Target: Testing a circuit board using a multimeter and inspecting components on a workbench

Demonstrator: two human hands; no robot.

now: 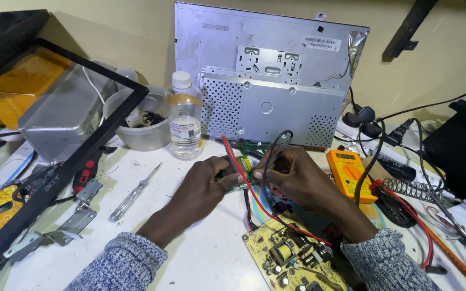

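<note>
My left hand (203,183) holds a small green circuit board (242,168) at the middle of the white table. My right hand (292,175) grips a multimeter probe (281,141), its tip pressed down on that board. A red lead (244,170) and a black lead run from the hands across the table. The orange multimeter (350,172) lies just right of my right hand. A yellow power supply board (292,258) with coils and capacitors lies under my right forearm.
A metal monitor back panel (268,75) leans on the wall behind. A clear plastic bottle (184,118), a bowl of parts (141,126), a screwdriver (133,194), a black monitor bezel (60,167), metal brackets (66,223) and a soldering iron stand (413,188) surround the hands.
</note>
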